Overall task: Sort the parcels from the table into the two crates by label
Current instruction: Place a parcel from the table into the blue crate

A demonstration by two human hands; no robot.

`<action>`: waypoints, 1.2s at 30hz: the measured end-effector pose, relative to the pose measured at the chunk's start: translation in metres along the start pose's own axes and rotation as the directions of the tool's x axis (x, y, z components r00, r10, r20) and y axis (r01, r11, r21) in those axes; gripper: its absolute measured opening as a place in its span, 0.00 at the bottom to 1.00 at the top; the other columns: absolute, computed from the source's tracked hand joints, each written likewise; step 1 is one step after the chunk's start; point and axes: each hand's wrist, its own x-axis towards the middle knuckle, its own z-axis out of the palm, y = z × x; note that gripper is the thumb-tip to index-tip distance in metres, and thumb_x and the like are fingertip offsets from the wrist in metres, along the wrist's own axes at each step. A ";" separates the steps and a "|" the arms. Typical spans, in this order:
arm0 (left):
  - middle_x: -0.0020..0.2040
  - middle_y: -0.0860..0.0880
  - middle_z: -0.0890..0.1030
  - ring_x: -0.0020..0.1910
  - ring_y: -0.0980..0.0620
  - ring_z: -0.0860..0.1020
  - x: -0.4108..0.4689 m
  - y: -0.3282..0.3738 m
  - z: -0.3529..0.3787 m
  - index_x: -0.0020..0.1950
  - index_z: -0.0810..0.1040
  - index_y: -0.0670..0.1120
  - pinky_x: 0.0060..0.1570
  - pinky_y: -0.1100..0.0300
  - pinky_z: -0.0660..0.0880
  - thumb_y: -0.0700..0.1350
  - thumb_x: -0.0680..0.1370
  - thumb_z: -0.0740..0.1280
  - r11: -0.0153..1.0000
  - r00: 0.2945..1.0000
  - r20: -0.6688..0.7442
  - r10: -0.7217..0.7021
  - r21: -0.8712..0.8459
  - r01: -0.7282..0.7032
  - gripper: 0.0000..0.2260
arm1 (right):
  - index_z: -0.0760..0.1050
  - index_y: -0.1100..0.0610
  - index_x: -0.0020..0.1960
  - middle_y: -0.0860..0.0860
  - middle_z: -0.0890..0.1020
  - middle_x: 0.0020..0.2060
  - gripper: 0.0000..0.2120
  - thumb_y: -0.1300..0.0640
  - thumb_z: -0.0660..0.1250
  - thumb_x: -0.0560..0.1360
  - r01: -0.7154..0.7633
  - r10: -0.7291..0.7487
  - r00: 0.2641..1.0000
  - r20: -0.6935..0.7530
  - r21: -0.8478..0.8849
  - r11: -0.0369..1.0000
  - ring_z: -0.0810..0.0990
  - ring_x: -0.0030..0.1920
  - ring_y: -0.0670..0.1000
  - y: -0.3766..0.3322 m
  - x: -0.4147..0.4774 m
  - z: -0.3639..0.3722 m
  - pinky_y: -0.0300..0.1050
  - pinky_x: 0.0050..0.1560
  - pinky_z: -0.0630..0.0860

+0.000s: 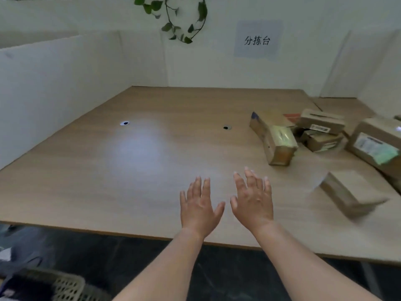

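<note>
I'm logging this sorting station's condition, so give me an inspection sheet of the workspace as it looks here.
Surface: wooden table, two small round holes, glare patch at left.
Job's things: cardboard parcels bunched at the table's right side: long box, stacked small boxes, box with green label, blurred parcel nearest the front edge. One mesh crate partly visible on the floor, lower left; second crate not in view.
Clutter: nothing seen.
Hands: left hand and right hand open, fingers spread, over the table, holding nothing.
Cables: nothing seen.
Surroundings: white partition walls, paper sign, hanging vine.
</note>
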 end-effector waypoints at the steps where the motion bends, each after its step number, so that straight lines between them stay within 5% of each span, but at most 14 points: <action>1: 0.79 0.48 0.40 0.78 0.49 0.42 0.005 0.012 0.004 0.79 0.39 0.50 0.76 0.47 0.42 0.64 0.80 0.51 1.000 1.000 0.013 0.021 0.006 -0.021 0.35 | 0.75 0.58 0.65 0.62 0.75 0.63 0.34 0.53 0.78 0.61 -0.016 0.016 1.000 -0.006 0.009 1.000 0.74 0.64 0.62 0.014 0.000 0.001 0.66 0.63 0.67; 18: 0.80 0.47 0.45 0.78 0.49 0.46 0.145 0.142 0.060 0.79 0.43 0.49 0.75 0.50 0.45 0.64 0.79 0.53 0.964 0.958 0.107 0.264 -0.066 -0.259 0.35 | 0.81 0.60 0.55 0.64 0.79 0.58 0.27 0.55 0.80 0.58 -0.318 0.319 0.946 0.050 -0.027 0.948 0.79 0.57 0.63 0.163 0.072 0.033 0.64 0.57 0.74; 23: 0.80 0.46 0.46 0.78 0.49 0.47 0.211 0.169 0.051 0.79 0.42 0.48 0.75 0.53 0.47 0.63 0.80 0.53 0.955 0.952 0.099 0.289 -0.098 -0.279 0.35 | 0.62 0.54 0.74 0.59 0.62 0.74 0.26 0.48 0.60 0.78 -0.378 0.378 0.924 0.060 -0.021 0.926 0.62 0.72 0.58 0.193 0.132 0.027 0.53 0.71 0.58; 31: 0.79 0.46 0.54 0.76 0.47 0.57 0.284 0.199 0.055 0.79 0.44 0.44 0.71 0.53 0.60 0.61 0.81 0.55 0.930 0.924 0.208 0.320 -0.253 -0.266 0.35 | 0.54 0.56 0.77 0.56 0.59 0.75 0.27 0.49 0.56 0.81 -0.566 0.524 0.823 0.219 0.243 0.787 0.57 0.74 0.56 0.224 0.206 0.038 0.51 0.71 0.59; 36: 0.77 0.44 0.61 0.74 0.45 0.63 0.313 0.210 0.069 0.79 0.44 0.45 0.67 0.53 0.65 0.58 0.81 0.55 0.910 0.902 0.342 0.263 -0.400 -0.113 0.33 | 0.51 0.56 0.78 0.54 0.61 0.75 0.26 0.50 0.53 0.82 -0.643 0.526 0.760 0.381 0.327 0.693 0.61 0.74 0.56 0.234 0.233 0.049 0.51 0.70 0.61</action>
